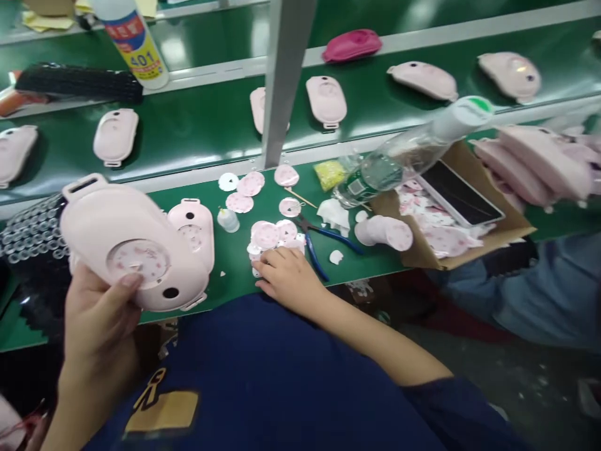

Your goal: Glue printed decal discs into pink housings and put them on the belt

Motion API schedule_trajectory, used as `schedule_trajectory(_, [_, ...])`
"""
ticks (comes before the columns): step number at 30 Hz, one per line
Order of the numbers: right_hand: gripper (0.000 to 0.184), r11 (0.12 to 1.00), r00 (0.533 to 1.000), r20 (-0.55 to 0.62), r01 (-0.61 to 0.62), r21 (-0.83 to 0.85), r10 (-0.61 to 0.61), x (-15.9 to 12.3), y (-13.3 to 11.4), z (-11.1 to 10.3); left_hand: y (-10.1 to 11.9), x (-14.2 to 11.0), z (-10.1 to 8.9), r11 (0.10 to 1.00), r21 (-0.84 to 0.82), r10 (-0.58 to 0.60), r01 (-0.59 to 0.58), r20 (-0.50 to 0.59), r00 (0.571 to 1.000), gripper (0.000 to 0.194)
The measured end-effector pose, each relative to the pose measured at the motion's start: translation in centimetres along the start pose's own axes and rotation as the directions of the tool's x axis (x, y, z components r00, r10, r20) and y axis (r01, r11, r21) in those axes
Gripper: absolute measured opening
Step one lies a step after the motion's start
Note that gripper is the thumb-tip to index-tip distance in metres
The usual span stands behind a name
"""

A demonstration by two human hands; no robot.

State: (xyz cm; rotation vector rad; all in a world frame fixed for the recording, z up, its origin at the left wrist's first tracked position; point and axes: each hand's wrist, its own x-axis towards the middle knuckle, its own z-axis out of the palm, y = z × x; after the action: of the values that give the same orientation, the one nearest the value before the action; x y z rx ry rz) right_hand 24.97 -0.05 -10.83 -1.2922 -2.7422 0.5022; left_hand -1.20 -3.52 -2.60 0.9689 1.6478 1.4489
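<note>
My left hand point(96, 313) grips pink shell point(134, 244), thumb on round disc. My right hand point(286, 279), fingers curled, picking disc from pile point(272, 237) on table point(235, 250). Next, I judge: seat disc squarely.

pink shell point(136, 241): smooth matt plastic | belt point(188, 134): glossy green | box point(469, 244): cardboard

Your left hand point(96, 313) holds a shell point(134, 244); another shell point(192, 228) lies just right of it. Discs point(272, 235) lie just beyond your right hand point(286, 279), pliers point(319, 241) to its right.
</note>
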Motion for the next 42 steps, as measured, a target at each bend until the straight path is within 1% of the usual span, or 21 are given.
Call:
schedule_trajectory(2, [0.023,1.0,1.0,0.008,0.011,-0.009,-0.011,0.4,-0.2,0.1,-0.3,-0.7,0.0,0.999,-0.016,-0.028,0.028,-0.019,0.999,0.052])
schedule_trajectory(3, [0.02,1.0,1.0,0.006,0.016,-0.008,-0.016,0.5,-0.4,0.2,-0.6,-0.9,-0.1,0.999,-0.016,-0.041,0.041,-0.003,0.999,0.051])
schedule_trajectory(6, [0.018,1.0,1.0,-0.004,0.024,0.002,-0.024,0.8,-1.0,0.6,-1.6,-1.4,-0.4,0.999,0.0,-0.054,0.054,0.102,0.993,0.052])
schedule_trajectory(9, [0.023,0.999,1.0,-0.024,0.01,0.048,-0.008,1.3,-1.4,0.8,-2.3,-1.5,-0.6,1.0,0.009,-0.014,0.012,0.214,0.977,0.055])
schedule_trajectory(11, [0.024,0.995,0.999,-0.043,-0.027,0.101,0.032,1.6,-1.2,0.8,-2.4,-1.5,-0.7,1.0,0.024,0.012,-0.019,0.256,0.967,0.054])
schedule_trajectory(12, [0.023,0.99,0.997,-0.052,-0.053,0.134,0.06,1.8,-0.9,0.6,-2.3,-1.6,-0.8,0.999,0.031,0.019,-0.028,0.259,0.966,0.055])
schedule_trajectory(14, [0.021,0.97,0.989,-0.072,-0.112,0.214,0.13,2.0,-0.1,0.1,-2.1,-1.7,-1.1,0.999,0.032,0.02,-0.028,0.236,0.972,0.057])
schedule_trajectory(16, [0.024,0.933,0.973,-0.096,-0.17,0.317,0.21,1.9,0.7,-0.6,-2.1,-1.8,-1.4,1.0,0.018,0.001,-0.005,0.21,0.978,0.055])
schedule_trajectory(19, [0.038,0.85,0.947,-0.099,-0.224,0.476,0.305,1.4,1.3,-1.6,-2.1,-1.9,-1.7,0.999,-0.005,-0.044,0.046,0.215,0.976,0.051])
schedule_trajectory(21, [0.039,0.769,0.942,-0.083,-0.212,0.604,0.325,1.0,1.1,-2.0,-2.2,-2.0,-1.7,0.997,0.0,-0.071,0.073,0.227,0.971,0.052])
schedule_trajectory(23, [0.034,0.616,0.944,-0.086,-0.137,0.776,0.318,0.5,0.6,-2.3,-2.2,-2.0,-1.5,0.998,0.008,-0.067,0.067,0.25,0.966,0.055])
schedule_trajectory(25, [0.029,0.445,0.946,-0.13,-0.017,0.896,0.296,0.0,-0.1,-2.8,-2.2,-1.9,-1.1,0.998,0.026,-0.056,0.05,0.28,0.958,0.058])
schedule_trajectory(26, [0.026,0.408,0.942,-0.179,0.05,0.912,0.284,-0.2,-0.5,-3.2,-2.1,-1.9,-0.9,0.998,0.037,-0.05,0.04,0.299,0.953,0.06])
schedule_trajectory(27, [0.022,0.427,0.932,-0.25,0.12,0.896,0.263,-0.3,-0.9,-3.7,-2.1,-1.9,-0.6,0.998,0.048,-0.044,0.03,0.32,0.947,0.061])
schedule_trajectory(28, [0.019,0.478,0.912,-0.336,0.194,0.857,0.233,-0.4,-1.4,-4.3,-2.1,-1.9,-0.2,0.998,0.057,-0.038,0.02,0.338,0.94,0.062])
schedule_trajectory(30, [0.019,0.613,0.848,-0.511,0.332,0.716,0.137,-0.3,-2.2,-5.5,-2.1,-1.9,0.6,0.998,0.056,-0.018,-0.003,0.383,0.924,0.062])
schedule_trajectory(32, [0.024,0.724,0.783,-0.622,0.427,0.542,0.004,0.1,-3.1,-6.4,-2.1,-2.0,1.4,0.999,0.038,-0.008,-0.009,0.434,0.901,0.061])
schedule_trajectory(34, [0.028,0.8,0.728,-0.676,0.473,0.371,-0.117,0.6,-3.8,-6.7,-2.0,-2.1,2.1,1.0,0.024,-0.013,0.001,0.475,0.88,0.059])
schedule_trajectory(37, [0.026,0.865,0.655,-0.714,0.481,0.144,-0.245,1.3,-4.3,-6.3,-2.0,-2.2,2.7,1.0,0.011,-0.026,0.024,0.5,0.866,0.057])
schedule_trajectory(39, [0.024,0.879,0.63,-0.716,0.474,0.048,-0.3,1.4,-4.3,-5.9,-2.0,-2.3,2.7,0.999,-0.006,-0.038,0.047,0.499,0.866,0.057])
schedule_trajectory(42, [0.021,0.878,0.617,-0.703,0.479,-0.022,-0.354,1.2,-4.1,-5.7,-2.2,-2.3,2.5,0.99,-0.066,-0.075,0.124,0.498,0.864,0.059])
